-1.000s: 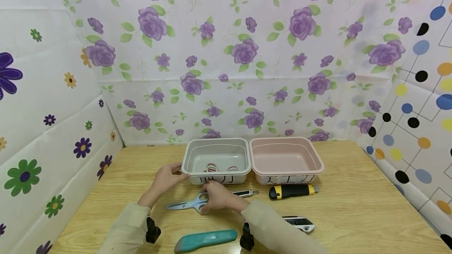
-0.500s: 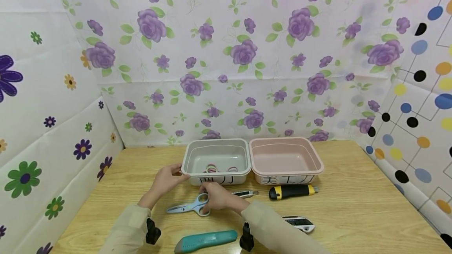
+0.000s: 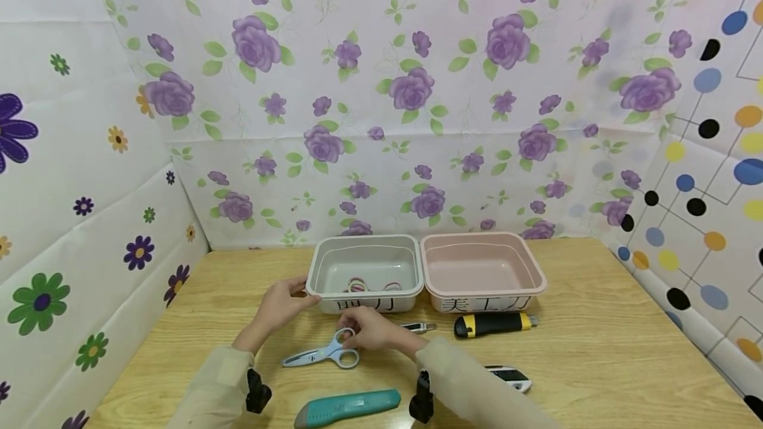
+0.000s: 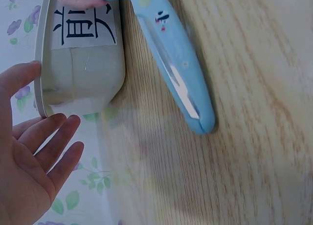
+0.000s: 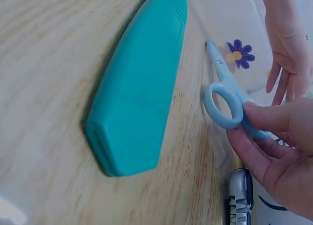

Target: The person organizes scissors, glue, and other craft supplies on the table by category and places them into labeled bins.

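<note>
Blue scissors (image 3: 320, 353) in right grip (image 3: 371, 330) shifted slightly rightward; left grip (image 3: 280, 306) unmoved.

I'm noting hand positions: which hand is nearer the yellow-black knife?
The right hand: in the head view it pinches the blue scissors, left of the yellow-black knife. The left hand is farther left, at the rim of the gray bin.

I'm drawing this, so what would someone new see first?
Probably the flowery cloth behind the table, with a grey box and a pink box side by side before it. Next, the blue scissors in the right hand, before the grey box, and the teal knife low in the head view.
</note>
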A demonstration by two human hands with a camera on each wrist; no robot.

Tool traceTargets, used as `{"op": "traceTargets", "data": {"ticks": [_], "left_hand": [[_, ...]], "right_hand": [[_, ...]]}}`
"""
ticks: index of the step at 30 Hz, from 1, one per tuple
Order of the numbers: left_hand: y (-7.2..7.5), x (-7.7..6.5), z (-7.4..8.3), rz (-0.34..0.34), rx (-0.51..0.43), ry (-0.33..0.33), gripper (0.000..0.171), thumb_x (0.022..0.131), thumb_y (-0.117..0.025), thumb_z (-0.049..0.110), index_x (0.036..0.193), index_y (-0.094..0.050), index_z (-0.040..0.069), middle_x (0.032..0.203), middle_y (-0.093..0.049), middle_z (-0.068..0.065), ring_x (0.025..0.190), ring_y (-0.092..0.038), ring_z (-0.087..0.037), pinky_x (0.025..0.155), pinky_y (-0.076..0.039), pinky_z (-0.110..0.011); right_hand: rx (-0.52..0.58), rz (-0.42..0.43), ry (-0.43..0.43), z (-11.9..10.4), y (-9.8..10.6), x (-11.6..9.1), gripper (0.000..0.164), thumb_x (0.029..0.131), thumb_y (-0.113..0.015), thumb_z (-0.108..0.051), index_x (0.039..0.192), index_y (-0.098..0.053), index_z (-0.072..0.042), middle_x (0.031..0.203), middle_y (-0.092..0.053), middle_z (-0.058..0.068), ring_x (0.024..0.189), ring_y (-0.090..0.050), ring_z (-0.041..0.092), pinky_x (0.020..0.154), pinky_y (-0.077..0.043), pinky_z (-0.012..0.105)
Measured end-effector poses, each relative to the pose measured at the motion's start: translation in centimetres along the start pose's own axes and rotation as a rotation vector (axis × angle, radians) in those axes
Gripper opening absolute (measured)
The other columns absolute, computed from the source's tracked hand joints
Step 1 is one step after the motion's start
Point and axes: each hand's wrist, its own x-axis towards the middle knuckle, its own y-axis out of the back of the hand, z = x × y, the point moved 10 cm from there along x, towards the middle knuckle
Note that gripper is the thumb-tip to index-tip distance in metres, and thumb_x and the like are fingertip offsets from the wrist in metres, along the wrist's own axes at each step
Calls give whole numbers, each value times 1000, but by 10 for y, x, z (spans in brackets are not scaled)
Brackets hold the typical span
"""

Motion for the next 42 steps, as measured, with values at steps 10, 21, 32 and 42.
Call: {"op": "traceTargets", "data": {"ticks": [10,21,32,42], "left_hand": [[0,0,0,4,0,8,58,78,-71,24,126,-51,-4,112,-62,-18,94,-62,-27,72,-52,-35],[0,0,0,6,8,6,58,79,-71,24,126,-51,-4,111,-62,-18,94,-62,-27,73,-52,-36],[-1,0,-1,-4,1,10,58,79,-71,24,125,-51,-5,112,-62,-19,95,-62,-28,73,-52,-37],[0,1,-2,-4,-7,9,58,78,-72,23,125,-52,-5,111,-62,-19,95,-62,-28,74,-52,-36]], "right_hand": [[-17,-3,23,-11,12,-12,20,75,-70,4,93,-63,-1,73,-61,2,64,-49,1,61,-43,15],[-57,-35,77,-23,24,-18,18,76,-69,5,92,-65,-1,71,-60,1,62,-48,1,59,-42,15],[-67,-47,109,-41,45,-28,18,78,-66,6,95,-63,1,72,-59,2,60,-49,5,57,-42,15],[-82,-9,99,-54,82,-31,17,79,-63,8,95,-62,3,75,-60,6,62,-51,9,58,-43,17]]}}
